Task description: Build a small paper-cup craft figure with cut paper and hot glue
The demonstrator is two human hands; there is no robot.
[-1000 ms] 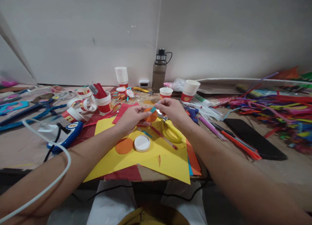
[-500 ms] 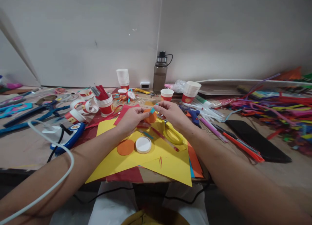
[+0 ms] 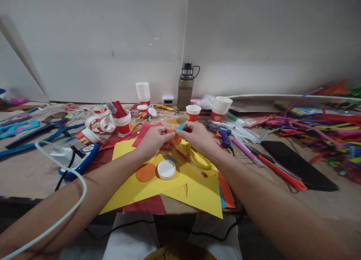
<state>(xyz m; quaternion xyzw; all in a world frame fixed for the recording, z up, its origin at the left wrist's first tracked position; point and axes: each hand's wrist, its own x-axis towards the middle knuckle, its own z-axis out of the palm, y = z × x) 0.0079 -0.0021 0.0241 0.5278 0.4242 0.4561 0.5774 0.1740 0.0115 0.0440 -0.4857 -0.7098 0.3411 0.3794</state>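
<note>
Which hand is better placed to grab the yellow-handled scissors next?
Right, probably: the scissors lie close by the right hand, though its fingertips pinch a blue strip. The left hand is farther off, holding an orange disc.

Blue strip [image 3: 181, 127] showing longer, held orange disc [image 3: 177, 140] more covered by left hand [image 3: 152, 139]
</note>
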